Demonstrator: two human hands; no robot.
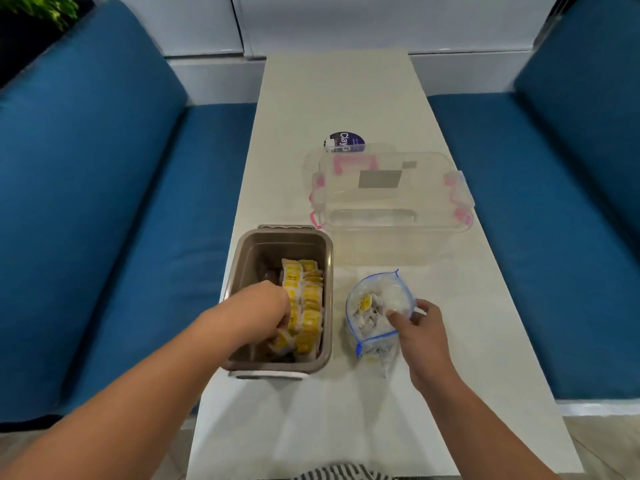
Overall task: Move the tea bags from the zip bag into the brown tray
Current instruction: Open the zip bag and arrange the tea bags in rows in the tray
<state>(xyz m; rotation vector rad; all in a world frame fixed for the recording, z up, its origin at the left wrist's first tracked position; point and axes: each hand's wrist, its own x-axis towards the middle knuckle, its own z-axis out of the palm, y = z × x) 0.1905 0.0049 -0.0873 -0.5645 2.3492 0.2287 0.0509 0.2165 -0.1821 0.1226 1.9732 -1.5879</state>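
The brown tray (249, 258) stands on the near left of the white table and holds several yellow-and-white tea bags (308, 299) in rows along its right side. My left hand (266, 310) is down inside the tray, its fingers curled on a tea bag (282, 341) at the tray's near end. To the tray's right lies the clear zip bag (379, 306) with a blue seal, open at the top, with several tea bags inside. My right hand (420, 327) pinches the zip bag's right rim.
A clear plastic box (391, 199) with pink latches stands behind the zip bag, with a purple-labelled tub (344, 142) just behind it. Blue sofa cushions (104, 202) flank the narrow white table (339, 91) on both sides.
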